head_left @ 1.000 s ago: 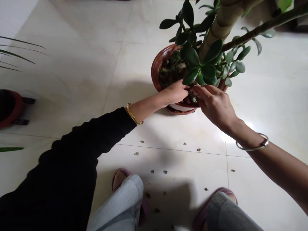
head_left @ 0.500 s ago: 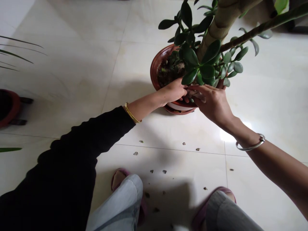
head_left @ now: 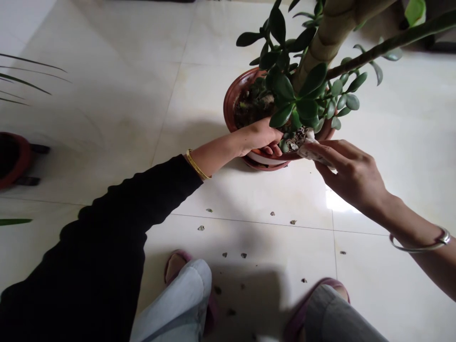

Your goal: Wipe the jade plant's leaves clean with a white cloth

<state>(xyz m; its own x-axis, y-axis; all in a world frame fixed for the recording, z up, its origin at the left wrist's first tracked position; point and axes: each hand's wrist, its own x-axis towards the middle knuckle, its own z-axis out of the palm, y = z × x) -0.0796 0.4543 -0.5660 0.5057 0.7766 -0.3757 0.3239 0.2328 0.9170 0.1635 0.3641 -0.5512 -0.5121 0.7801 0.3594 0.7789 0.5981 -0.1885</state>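
A jade plant with thick glossy leaves point(head_left: 308, 107) grows beside a pale ringed trunk point(head_left: 320, 45) in a reddish-brown round pot point(head_left: 230, 102). My left hand point(head_left: 261, 135) reaches over the pot's front rim beneath the leaves, fingers curled. Whatever lies in them is hidden. At the front right of the rim, my right hand point(head_left: 351, 168) pinches a crumpled whitish tissue point(head_left: 313, 148). Between the hands, pebbly soil point(head_left: 296, 139) and a small green leaf point(head_left: 284, 145) show inside the pot.
Small dry bits point(head_left: 243, 255) lie scattered over the pale tiled floor point(head_left: 117, 137) between the pot and my slippered feet. Another brown pot point(head_left: 22, 159) on a wheeled stand is at the left edge, with thin leaves above it.
My right hand has drawn back to the right and slightly down, bringing the tissue to the rim and uncovering the soil. My left hand has stayed nearly in place.
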